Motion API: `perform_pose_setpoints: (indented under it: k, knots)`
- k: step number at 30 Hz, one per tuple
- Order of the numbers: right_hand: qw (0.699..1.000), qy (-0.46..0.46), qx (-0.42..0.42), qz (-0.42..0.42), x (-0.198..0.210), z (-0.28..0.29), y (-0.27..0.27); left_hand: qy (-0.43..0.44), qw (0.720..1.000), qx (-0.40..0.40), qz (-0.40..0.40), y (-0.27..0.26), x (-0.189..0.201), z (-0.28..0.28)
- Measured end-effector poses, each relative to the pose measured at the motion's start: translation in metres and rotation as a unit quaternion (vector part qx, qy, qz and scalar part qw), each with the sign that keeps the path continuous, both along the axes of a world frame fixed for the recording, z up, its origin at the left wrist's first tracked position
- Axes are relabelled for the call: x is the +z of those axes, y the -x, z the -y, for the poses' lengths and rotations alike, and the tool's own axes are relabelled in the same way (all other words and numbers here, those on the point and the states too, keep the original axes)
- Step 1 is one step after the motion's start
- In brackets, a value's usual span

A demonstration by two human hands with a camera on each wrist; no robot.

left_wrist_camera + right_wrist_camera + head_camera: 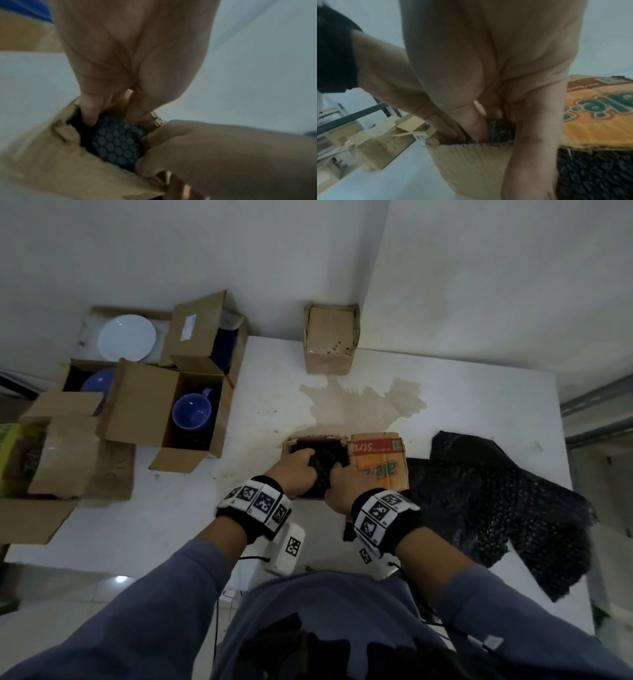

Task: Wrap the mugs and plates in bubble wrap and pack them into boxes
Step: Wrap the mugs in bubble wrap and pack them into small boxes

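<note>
We have both hands down in the small open box (291, 444) at the middle of the table (462, 392), working a bundle wrapped in black bubble wrap (322, 463) into it. Our left hand (294, 470) has its fingers curled over the bundle's left side, fingertips dug between wrap and cardboard, and our right hand (342, 486) grips the near right corner the same way, so both are closed on the bundle (what is inside it, mug or plate, we cannot tell). The box's printed orange flap (380, 463) lies folded out to the right, over the spare sheet of black bubble wrap (496, 501) spread on the table. A closed cardboard box (330, 340) stands at the far edge, perhaps one already packed. We judge the task far from finished: in the open cartons at the left a blue mug (191, 410), a white plate (127, 337) and a blue plate (99, 381) sit bare, with more blue ware in the carton behind. What remains is seating this bundle, shutting the flap, then wrapping and boxing those.
</note>
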State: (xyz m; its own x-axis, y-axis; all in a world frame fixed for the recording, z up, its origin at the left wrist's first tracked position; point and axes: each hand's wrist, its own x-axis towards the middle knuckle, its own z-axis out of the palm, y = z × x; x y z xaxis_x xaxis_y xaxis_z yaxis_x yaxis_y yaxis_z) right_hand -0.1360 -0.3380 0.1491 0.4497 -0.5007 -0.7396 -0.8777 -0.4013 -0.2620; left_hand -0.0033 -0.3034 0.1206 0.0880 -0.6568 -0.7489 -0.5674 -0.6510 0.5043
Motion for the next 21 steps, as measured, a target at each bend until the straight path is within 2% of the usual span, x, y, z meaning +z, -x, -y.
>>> perform_pose_setpoints:
  k: [3,6,8,11,13,15,17,19,21]
  knots:
    - [0.998,0.054,0.036,0.007,0.003,-0.006,-0.001,0.08,0.989,-0.095,0.077,0.001,0.002,-0.01]
    - [0.989,0.128,0.032,0.07,0.004,-0.008,0.006,0.233,0.95,-0.087,0.188,-0.006,0.007,-0.018]
    - [0.975,0.186,-0.009,0.122,0.001,-0.002,0.021,0.317,0.923,-0.103,0.192,-0.015,0.006,-0.02]
    - [0.936,0.269,-0.145,0.177,-0.004,0.013,0.056,0.298,0.923,-0.193,0.146,-0.025,-0.005,-0.021]
    - [0.915,0.288,-0.235,0.16,-0.014,0.022,0.078,0.271,0.921,-0.233,0.155,-0.025,-0.016,-0.02]
    - [0.897,0.229,-0.352,0.137,-0.025,0.027,0.097,0.258,0.929,-0.219,0.153,-0.022,-0.021,-0.021]
    - [0.851,0.121,-0.475,0.19,-0.032,0.029,0.108,0.26,0.933,-0.198,0.148,-0.019,-0.021,-0.023]
    - [0.801,0.1,-0.526,0.267,-0.03,0.024,0.11,0.267,0.937,-0.187,0.129,-0.017,-0.019,-0.027]
    - [0.781,0.139,-0.503,0.344,-0.023,0.016,0.103,0.279,0.947,-0.139,0.072,-0.018,-0.018,-0.033]
